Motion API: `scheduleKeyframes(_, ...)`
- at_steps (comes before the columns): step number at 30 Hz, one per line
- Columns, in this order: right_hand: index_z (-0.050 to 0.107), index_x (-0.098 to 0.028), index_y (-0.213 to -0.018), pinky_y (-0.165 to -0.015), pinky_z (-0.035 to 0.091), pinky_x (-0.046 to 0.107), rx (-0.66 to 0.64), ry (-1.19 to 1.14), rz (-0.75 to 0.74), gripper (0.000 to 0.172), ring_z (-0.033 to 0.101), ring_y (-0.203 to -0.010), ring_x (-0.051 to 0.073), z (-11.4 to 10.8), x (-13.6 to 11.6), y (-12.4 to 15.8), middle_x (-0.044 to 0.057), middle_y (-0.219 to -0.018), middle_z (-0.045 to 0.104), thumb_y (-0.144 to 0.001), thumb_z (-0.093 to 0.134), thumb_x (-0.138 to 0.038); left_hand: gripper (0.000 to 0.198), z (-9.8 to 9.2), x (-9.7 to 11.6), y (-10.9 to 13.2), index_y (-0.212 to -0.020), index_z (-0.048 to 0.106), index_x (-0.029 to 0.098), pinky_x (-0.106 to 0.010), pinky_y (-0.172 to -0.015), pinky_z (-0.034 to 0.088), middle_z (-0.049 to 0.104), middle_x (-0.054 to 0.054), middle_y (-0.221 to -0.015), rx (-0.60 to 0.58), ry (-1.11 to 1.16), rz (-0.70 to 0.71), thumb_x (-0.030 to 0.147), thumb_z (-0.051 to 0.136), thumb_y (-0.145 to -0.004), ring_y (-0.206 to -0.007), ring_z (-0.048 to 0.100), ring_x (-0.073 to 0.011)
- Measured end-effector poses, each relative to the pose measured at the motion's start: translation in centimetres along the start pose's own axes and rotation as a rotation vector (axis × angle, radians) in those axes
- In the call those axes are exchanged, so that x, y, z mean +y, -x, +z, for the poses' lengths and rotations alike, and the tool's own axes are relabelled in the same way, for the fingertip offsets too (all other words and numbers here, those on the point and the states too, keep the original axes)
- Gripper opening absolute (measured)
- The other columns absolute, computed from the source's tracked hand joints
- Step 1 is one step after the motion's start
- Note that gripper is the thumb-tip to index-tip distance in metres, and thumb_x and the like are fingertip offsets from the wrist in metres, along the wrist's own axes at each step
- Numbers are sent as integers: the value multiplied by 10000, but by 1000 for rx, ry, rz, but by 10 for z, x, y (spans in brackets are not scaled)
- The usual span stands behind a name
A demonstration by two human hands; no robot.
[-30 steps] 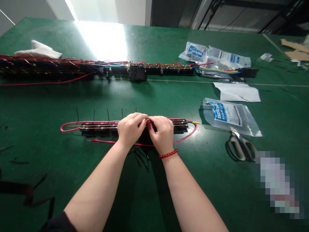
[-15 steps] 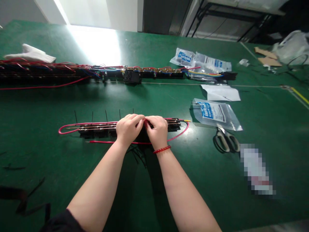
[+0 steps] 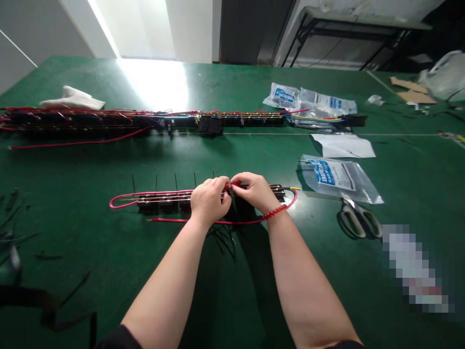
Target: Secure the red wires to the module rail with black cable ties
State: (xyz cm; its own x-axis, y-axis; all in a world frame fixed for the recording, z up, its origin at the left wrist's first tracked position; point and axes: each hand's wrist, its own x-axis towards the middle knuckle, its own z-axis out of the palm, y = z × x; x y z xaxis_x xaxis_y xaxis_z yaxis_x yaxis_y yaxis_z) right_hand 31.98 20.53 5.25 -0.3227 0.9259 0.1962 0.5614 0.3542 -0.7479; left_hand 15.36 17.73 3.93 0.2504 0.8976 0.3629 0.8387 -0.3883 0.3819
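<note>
A short black terminal strip [image 3: 160,203] with brass bars along its top lies lengthwise on the green table. A red cable [image 3: 121,201] runs along its back edge and loops out at both ends. My left hand [image 3: 209,201] is closed over the strip's middle, pressing the red cable between its fingers. My right hand [image 3: 256,191] pinches at the same spot, fingertips meeting the left ones; what small thing it grips is hidden. Several thin black cable ties [image 3: 176,182] stick up along the strip's back side, left of my hands.
Loose black cable ties [image 3: 223,240] lie below the strip. Scissors [image 3: 359,218] and a printed plastic bag [image 3: 341,177] are to the right, near white paper [image 3: 345,146]. A longer wired strip [image 3: 127,118] crosses the back beside a white glove [image 3: 74,98].
The view has shifted, so everything sits further right and slightly lower. My right hand has turned and drawn a little to the right, its fingertips still at the red cable by my left hand.
</note>
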Motion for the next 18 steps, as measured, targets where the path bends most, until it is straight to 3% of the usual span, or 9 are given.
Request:
scheduleKeyframes(5,699,-196,-816,-718,482,265,-1,-63,40,97,639,-768,150,-3,3,3,8,-821,709,-804,603,-195,144,1,2,0,-990,617,247,-322,-698,444,725,-10,-913,17,17,6,294,566,-864,-857,644,-207)
scheduleKeyframes(18,674,-207,-798,-687,482,258,4,-79,88,80,627,-749,147,-3,3,4,-2,-804,691,-782,600,-181,178,2,1,-1,-1010,629,244,-319,-697,449,738,-15,-926,28,-1,20,295,593,-843,-851,651,-211)
